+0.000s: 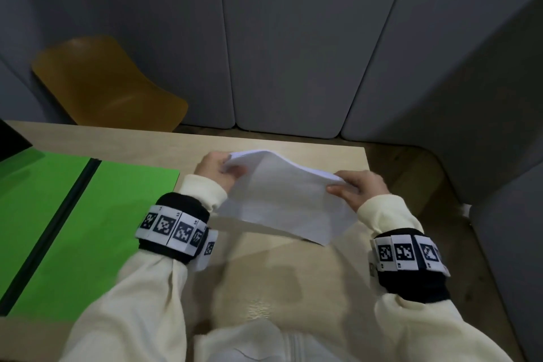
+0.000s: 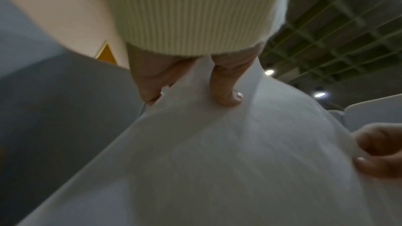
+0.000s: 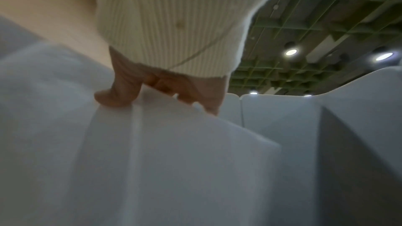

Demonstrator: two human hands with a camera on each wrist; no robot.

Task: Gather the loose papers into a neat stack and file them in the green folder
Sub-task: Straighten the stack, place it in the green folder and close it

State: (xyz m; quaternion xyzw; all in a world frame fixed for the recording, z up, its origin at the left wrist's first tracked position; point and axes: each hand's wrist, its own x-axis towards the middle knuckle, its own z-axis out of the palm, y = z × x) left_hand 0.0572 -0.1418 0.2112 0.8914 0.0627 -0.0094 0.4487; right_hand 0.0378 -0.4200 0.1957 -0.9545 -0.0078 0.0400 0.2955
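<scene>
We held the papers [image 1: 282,197] in both hands above the table [image 1: 264,138], lifted clear of its top, with a shadow under them on the wood. Our left hand [image 1: 216,169] pinched the far left corner of the papers, the thumb on the upper face and the fingers curled underneath. Our right hand [image 1: 360,188] gripped the right edge of the papers the same way, thumb on top, fingers wrapped below. The sheets bowed upward between the two hands, arched like a low hump, and the near corner of the papers hung down toward us. From the left wrist view the thumb [image 2: 226,90] pressed flat on the papers [image 2: 217,161], and the right hand [image 2: 383,152] showed at their far edge. From the right wrist view the thumb [image 3: 115,97] lay on the papers [image 3: 152,161], with the other fingers tucked behind their edge.

The green folder [image 1: 97,226] lay open and flat on the table, to the left of the papers and well apart from them, a dark spine running down its middle. Beyond the folder, past the far edge of the table, stood a yellow chair [image 1: 108,85]. Grey padded panels [image 1: 293,38] rose behind the table. Both our wrists wore black bands [image 1: 173,229] with printed square markers.
</scene>
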